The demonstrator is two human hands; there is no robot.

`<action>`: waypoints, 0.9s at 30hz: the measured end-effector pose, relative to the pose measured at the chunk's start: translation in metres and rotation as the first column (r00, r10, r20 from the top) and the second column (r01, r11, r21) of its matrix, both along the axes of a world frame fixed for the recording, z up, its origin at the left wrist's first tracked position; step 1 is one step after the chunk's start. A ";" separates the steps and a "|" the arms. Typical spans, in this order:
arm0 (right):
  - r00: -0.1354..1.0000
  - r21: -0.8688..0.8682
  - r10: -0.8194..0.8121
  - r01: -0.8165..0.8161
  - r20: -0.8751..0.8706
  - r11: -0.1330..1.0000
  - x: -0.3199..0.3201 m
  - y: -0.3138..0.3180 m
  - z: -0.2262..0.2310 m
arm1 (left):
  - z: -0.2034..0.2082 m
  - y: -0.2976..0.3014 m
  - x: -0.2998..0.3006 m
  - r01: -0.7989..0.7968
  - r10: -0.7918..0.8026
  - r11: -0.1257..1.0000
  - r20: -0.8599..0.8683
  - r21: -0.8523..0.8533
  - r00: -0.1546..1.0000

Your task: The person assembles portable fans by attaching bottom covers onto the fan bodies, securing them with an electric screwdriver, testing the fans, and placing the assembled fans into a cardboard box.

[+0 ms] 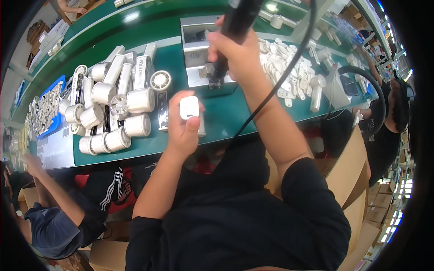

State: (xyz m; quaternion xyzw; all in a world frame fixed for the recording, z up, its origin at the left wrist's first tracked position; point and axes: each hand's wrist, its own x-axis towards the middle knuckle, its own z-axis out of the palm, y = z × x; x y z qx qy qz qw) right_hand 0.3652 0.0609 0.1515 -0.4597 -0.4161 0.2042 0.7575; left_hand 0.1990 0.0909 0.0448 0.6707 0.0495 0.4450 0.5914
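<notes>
My left hand [180, 133] is closed around a white handheld fan, its flat end cap [189, 107] facing up with a small dark slot. The thumb presses beside that slot; most of the fan body is hidden under the fingers. My right hand [244, 56] wraps round a black electric screwdriver [240, 20], held upright with its bit end low. That end is at the front of a grey metal box [194, 79], which looks like a screw feeder; whether they touch I cannot tell. A white fan [160, 80] lies just left of my left hand.
Several white fans [140, 100] are heaped on the green bench at left, near a blue tray [58, 124] of small parts. Loose white caps [289, 67] are piled at right. A black cable [280, 86] hangs across my right forearm. Co-workers sit on both sides.
</notes>
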 end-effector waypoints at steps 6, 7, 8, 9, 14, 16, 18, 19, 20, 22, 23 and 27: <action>0.999 -0.100 0.030 -0.025 0.045 0.995 -0.006 -0.012 0.003 | -0.001 0.001 -0.001 0.031 -0.031 1.000 0.043 0.003 0.999; 0.999 -0.102 0.019 -0.014 0.048 0.995 -0.009 -0.014 0.006 | 0.000 0.000 -0.002 0.044 -0.043 0.999 0.014 -0.008 0.999; 0.999 -0.029 0.037 -0.037 -0.017 0.999 -0.012 -0.017 0.012 | 0.001 -0.001 -0.002 0.058 -0.058 0.998 -0.016 -0.020 0.998; 0.995 0.046 0.056 -0.052 -0.079 0.998 -0.015 -0.020 0.019 | 0.000 -0.002 0.000 0.074 -0.074 0.997 -0.013 -0.023 0.997; 0.979 0.287 0.160 -0.118 -0.127 0.951 -0.045 -0.042 0.064 | 0.003 -0.003 0.001 0.087 -0.087 0.996 -0.089 0.004 0.992; 0.969 0.203 0.106 -0.061 -0.223 0.977 -0.069 -0.051 0.084 | 0.006 -0.004 0.002 0.119 -0.121 0.993 -0.110 -0.025 0.987; 0.982 0.099 0.039 -0.021 -0.186 0.995 -0.077 -0.050 0.086 | 0.008 -0.004 0.002 0.148 -0.154 0.988 -0.132 -0.054 0.979; 0.980 0.061 0.042 -0.031 -0.194 0.998 -0.079 -0.049 0.085 | 0.010 -0.004 0.003 0.125 -0.125 0.992 -0.162 -0.010 0.979; 0.981 0.056 0.026 -0.015 -0.194 0.998 -0.079 -0.049 0.084 | 0.011 -0.004 0.003 0.102 -0.093 0.994 -0.190 0.035 0.977; 0.985 0.033 -0.021 0.027 -0.174 0.999 -0.079 -0.048 0.081 | 0.011 -0.004 0.004 0.115 -0.105 0.993 -0.205 0.039 0.973; 0.983 0.043 -0.029 0.037 -0.184 0.998 -0.080 -0.048 0.080 | 0.010 -0.003 0.004 0.113 -0.100 0.992 -0.221 0.046 0.970; 0.986 0.059 -0.019 0.029 -0.163 0.998 -0.082 -0.046 0.077 | 0.011 -0.002 0.003 0.138 -0.129 0.990 -0.216 0.025 0.968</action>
